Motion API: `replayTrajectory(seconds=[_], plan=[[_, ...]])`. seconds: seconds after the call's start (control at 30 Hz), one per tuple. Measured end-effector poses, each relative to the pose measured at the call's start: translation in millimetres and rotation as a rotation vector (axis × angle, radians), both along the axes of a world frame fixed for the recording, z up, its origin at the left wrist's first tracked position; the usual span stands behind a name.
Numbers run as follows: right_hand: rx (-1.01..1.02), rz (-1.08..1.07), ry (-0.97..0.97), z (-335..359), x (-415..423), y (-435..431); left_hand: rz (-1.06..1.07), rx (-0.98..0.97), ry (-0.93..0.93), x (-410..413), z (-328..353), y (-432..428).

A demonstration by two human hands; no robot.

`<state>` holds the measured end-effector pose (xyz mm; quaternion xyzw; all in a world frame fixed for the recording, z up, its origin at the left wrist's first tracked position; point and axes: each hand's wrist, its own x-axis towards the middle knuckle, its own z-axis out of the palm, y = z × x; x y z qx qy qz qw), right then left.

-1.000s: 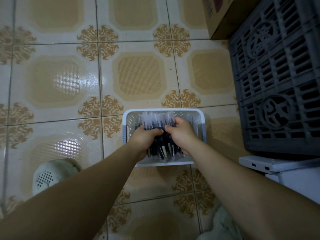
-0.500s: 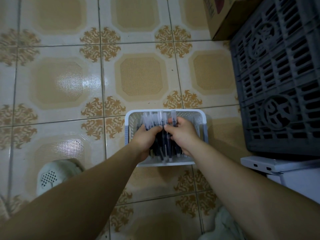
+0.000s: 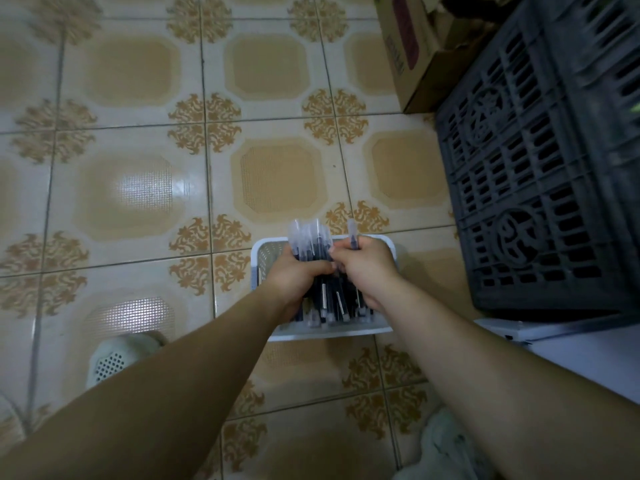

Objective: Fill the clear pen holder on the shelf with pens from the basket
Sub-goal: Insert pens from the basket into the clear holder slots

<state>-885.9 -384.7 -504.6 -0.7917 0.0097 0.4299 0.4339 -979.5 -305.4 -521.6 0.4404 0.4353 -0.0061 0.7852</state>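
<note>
Two hands are held over a white basket (image 3: 265,268) set on the tiled floor (image 3: 145,188). A bundle of dark pens (image 3: 311,242) is gripped by the left hand (image 3: 294,282), its fingers (image 3: 313,270) curled round it. The same bundle is clasped by the right hand (image 3: 369,271). The pens' clear caps reach past the basket's far rim. A dark crate (image 3: 540,188) stands near the basket on the right.

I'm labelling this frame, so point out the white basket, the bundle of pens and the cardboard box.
white basket (image 3: 266,259), head view, left mesh wall
bundle of pens (image 3: 310,237), head view, clear caps
cardboard box (image 3: 405,46), head view, printed side face
</note>
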Motion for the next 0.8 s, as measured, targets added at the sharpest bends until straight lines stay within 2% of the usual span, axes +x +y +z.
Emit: replayTrajectory(seconds=[0.17,0.33,0.47,0.57,0.7,0.8], plan=[[0.02,-0.037,-0.04,62.8,2.1,-2.4,-0.009,0.069,-0.061,5.0,55.4,-0.2],[0.073,0.001,-0.137,154.1,0.2,-16.4,-0.077,0.152,-0.122,4.1,139.4,-5.1],[0.099,0.027,-0.305,241.0,-5.5,-36.8,-0.119,0.213,-0.199,2.3,221.3,-13.8],[0.13,-0.041,-0.441,309.2,-14.2,-56.6,-0.136,0.279,-0.275,-2.0,285.4,-29.2],[0.103,-0.116,-0.663,398.0,-31.2,-98.6,-0.156,0.367,-0.387,-12.4,370.9,-66.2],[0.16,-0.133,-0.824,458.3,-52.6,-142.5,-0.178,0.458,-0.504,-22.5,433.8,-105.7]])
